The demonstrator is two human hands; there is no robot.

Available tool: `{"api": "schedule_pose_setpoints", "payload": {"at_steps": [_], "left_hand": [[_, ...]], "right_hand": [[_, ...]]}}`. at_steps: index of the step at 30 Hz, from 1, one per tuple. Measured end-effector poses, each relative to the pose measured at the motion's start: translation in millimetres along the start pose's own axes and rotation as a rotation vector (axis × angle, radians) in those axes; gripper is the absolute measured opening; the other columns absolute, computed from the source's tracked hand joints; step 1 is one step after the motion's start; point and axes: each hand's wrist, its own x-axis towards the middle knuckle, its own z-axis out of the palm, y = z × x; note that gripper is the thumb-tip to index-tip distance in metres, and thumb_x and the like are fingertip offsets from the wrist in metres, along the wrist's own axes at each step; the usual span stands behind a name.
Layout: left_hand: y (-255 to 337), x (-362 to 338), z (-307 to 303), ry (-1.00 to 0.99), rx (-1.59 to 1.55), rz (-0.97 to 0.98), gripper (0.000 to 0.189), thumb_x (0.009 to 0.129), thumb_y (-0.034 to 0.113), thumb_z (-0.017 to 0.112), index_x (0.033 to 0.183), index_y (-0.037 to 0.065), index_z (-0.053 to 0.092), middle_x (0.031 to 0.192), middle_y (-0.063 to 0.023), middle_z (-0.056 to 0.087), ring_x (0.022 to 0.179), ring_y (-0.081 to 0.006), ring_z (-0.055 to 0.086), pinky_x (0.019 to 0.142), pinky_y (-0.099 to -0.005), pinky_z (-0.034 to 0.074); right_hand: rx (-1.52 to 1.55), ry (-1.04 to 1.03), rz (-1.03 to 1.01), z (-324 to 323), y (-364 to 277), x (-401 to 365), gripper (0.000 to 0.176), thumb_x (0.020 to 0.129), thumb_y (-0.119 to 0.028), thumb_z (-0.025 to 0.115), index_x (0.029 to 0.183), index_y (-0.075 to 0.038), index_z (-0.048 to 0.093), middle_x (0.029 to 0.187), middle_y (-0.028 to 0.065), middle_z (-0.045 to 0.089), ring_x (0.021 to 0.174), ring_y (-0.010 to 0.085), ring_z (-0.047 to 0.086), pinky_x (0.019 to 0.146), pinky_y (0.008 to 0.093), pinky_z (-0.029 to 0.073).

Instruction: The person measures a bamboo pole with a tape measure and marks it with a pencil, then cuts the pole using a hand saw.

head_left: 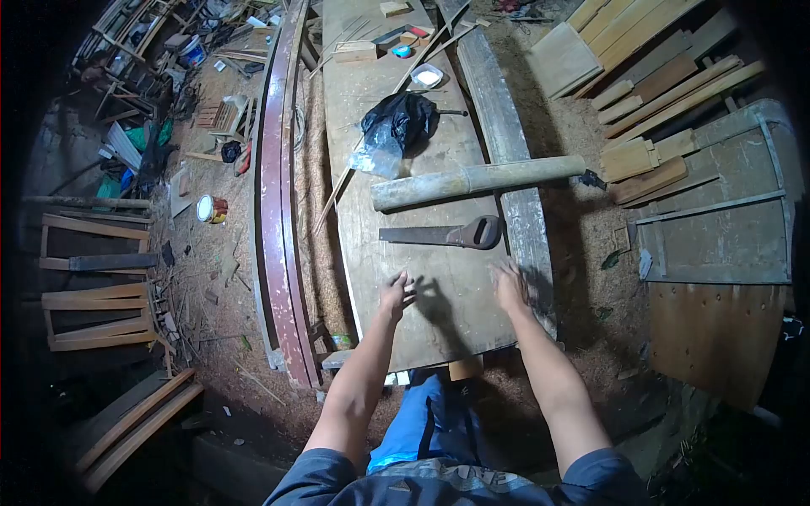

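Observation:
My left hand (396, 295) hovers over the near part of the wooden board (447, 312), fingers apart and holding nothing. On the right, my right hand (509, 285) is also empty with spread fingers, near the board's right edge. Between and beyond them lies a handsaw (443, 234), its dark handle to the right and its blade pointing left. Neither hand touches it. Behind the saw a thick bamboo pole (481, 181) rests slantwise across the board. A black plastic bag (401, 122) lies farther back, with clear plastic (375, 160) beside it.
A reddish beam (277, 194) runs along the left, and a grey plank (498, 101) along the right. Toward the back are a white container (427, 76), a blue tape roll (402, 51) and thin strips. A paint can (212, 209) stands on the littered floor at left; wood pieces (650, 160) lie right.

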Motion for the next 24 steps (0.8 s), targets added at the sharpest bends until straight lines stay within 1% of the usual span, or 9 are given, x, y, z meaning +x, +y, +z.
{"api": "schedule_pose_setpoints", "payload": {"at_steps": [1, 4, 7, 9, 12, 13, 16, 19, 24], "left_hand": [[-4, -1, -5, -0.007, -0.003, 0.000, 0.057, 0.104, 0.041, 0.058, 0.150, 0.012, 0.043, 0.137, -0.0136, 0.062, 0.104, -0.0305, 0.064, 0.090, -0.0454, 0.055], [-16, -10, -17, 0.033, 0.008, 0.024, 0.045, 0.104, 0.036, 0.059, 0.137, 0.006, 0.055, 0.117, -0.0104, 0.070, 0.081, -0.0209, 0.066, 0.072, -0.0371, 0.057], [-18, -21, -32, 0.043, 0.130, 0.144, 0.041, 0.104, 0.036, 0.059, 0.132, 0.006, 0.058, 0.114, -0.0113, 0.070, 0.073, -0.0179, 0.065, 0.065, -0.0336, 0.055], [-15, -23, -42, 0.069, 0.194, 0.161, 0.040, 0.104, 0.038, 0.058, 0.129, 0.007, 0.061, 0.109, -0.0083, 0.070, 0.078, -0.0159, 0.065, 0.070, -0.0328, 0.056], [-4, -20, -54, 0.159, 0.300, 0.364, 0.036, 0.103, 0.033, 0.060, 0.124, 0.005, 0.066, 0.099, -0.0095, 0.073, 0.071, -0.0154, 0.065, 0.061, -0.0301, 0.054], [5, -23, -56, 0.160, 0.295, 0.373, 0.036, 0.103, 0.033, 0.060, 0.124, 0.005, 0.066, 0.099, -0.0095, 0.073, 0.071, -0.0154, 0.065, 0.061, -0.0301, 0.054], [40, -35, -56, 0.293, 0.601, 0.749, 0.033, 0.100, 0.031, 0.063, 0.117, 0.003, 0.071, 0.096, -0.0166, 0.076, 0.088, -0.0203, 0.073, 0.076, -0.0340, 0.057], [77, -54, -55, 0.328, 0.653, 0.877, 0.031, 0.099, 0.029, 0.064, 0.115, 0.004, 0.072, 0.097, -0.0196, 0.075, 0.088, -0.0285, 0.074, 0.079, -0.0388, 0.057], [118, -85, -52, 0.326, 0.672, 0.947, 0.028, 0.097, 0.025, 0.067, 0.113, 0.003, 0.072, 0.098, -0.0197, 0.075, 0.086, -0.0314, 0.072, 0.079, -0.0393, 0.057]], "right_hand": [[-0.008, 0.003, 0.001, -6, -3, -6, 0.044, 0.083, 0.002, 0.062, 0.127, -0.006, 0.067, 0.135, 0.0192, 0.062, 0.133, 0.0424, 0.050, 0.112, 0.0475, 0.042], [0.143, -0.099, 0.071, -33, -5, -27, 0.041, 0.085, 0.001, 0.062, 0.125, -0.004, 0.066, 0.132, 0.0189, 0.064, 0.129, 0.0414, 0.053, 0.111, 0.0467, 0.043], [0.193, -0.080, 0.075, -57, -4, -32, 0.039, 0.086, 0.000, 0.063, 0.125, -0.002, 0.066, 0.130, 0.0188, 0.065, 0.127, 0.0400, 0.055, 0.110, 0.0457, 0.044], [0.188, -0.007, 0.044, -79, -5, -34, 0.037, 0.085, 0.000, 0.064, 0.122, -0.002, 0.066, 0.123, 0.0187, 0.067, 0.120, 0.0381, 0.060, 0.104, 0.0452, 0.048], [0.166, 0.027, 0.017, -118, -18, -27, 0.037, 0.086, -0.001, 0.064, 0.123, -0.003, 0.066, 0.118, 0.0198, 0.068, 0.115, 0.0384, 0.061, 0.100, 0.0466, 0.050], [0.164, 0.033, 0.010, -125, -21, -23, 0.037, 0.086, -0.001, 0.064, 0.123, -0.003, 0.066, 0.118, 0.0198, 0.068, 0.115, 0.0384, 0.061, 0.100, 0.0466, 0.050], [0.190, -0.069, 0.005, -149, -27, -3, 0.040, 0.088, -0.007, 0.066, 0.128, -0.003, 0.065, 0.128, 0.0212, 0.065, 0.126, 0.0393, 0.056, 0.110, 0.0455, 0.045], [0.089, -0.128, -0.116, -184, -38, 23, 0.041, 0.088, -0.010, 0.067, 0.128, -0.005, 0.065, 0.130, 0.0190, 0.065, 0.129, 0.0376, 0.055, 0.110, 0.0454, 0.045], [-0.090, -0.174, -0.247, -265, -53, 85, 0.035, 0.091, -0.019, 0.066, 0.123, -0.007, 0.068, 0.123, 0.0202, 0.067, 0.118, 0.0380, 0.061, 0.102, 0.0474, 0.050]]}}
